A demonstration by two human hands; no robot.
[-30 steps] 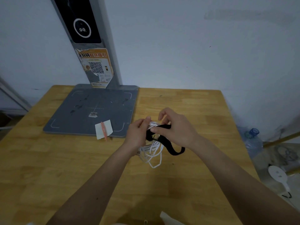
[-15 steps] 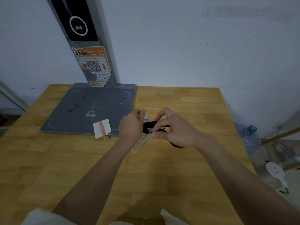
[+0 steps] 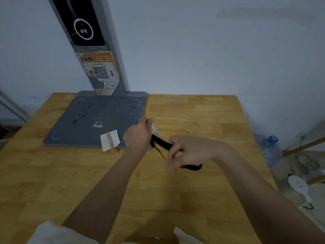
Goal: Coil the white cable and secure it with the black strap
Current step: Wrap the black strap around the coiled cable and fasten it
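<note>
The thin white coiled cable (image 3: 154,131), light and springy by the look of it, sits bunched in the closed left hand (image 3: 139,136) above the wooden desk (image 3: 193,117) while the right hand (image 3: 190,150) pinches the soft black fabric strap (image 3: 161,142) taut.

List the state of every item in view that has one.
white cable: coiled, gripped in left hand.
black strap: stretched taut from the coil, pulled by right hand.
paper slip: flat on the grey base plate's edge.
water bottle: capped, on the floor.
</note>
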